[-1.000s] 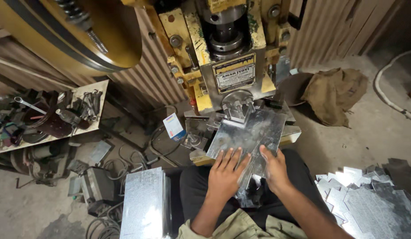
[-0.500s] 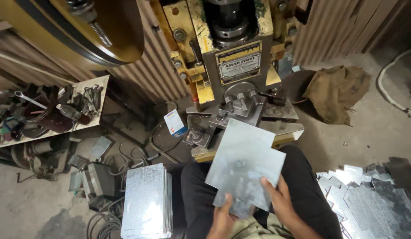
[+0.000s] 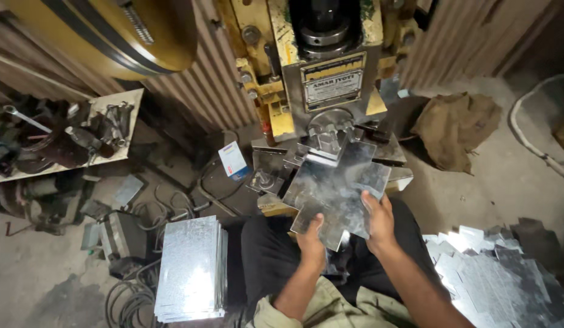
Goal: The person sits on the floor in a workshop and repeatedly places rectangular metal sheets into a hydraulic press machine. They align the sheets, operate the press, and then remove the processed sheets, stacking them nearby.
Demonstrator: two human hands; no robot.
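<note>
Notched metal sheet [image 3: 336,185] now turned, corner under press die [image 3: 326,135]; held by left hand [image 3: 311,242] and right hand [image 3: 380,222]; ready for stamping.

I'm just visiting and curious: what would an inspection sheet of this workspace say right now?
Surface: dusty concrete floor; the person sits at a yellow press machine.
Job's things: notched metal sheet held at the press die; stack of uncut sheets at the person's left; pile of cut sheets at the right.
Clutter: tools on a side board, small card box, brown sack.
Grippers: left hand and right hand both grip the sheet's near edge.
Cables: coiled cables on the floor.
Surroundings: corrugated metal wall.
</note>
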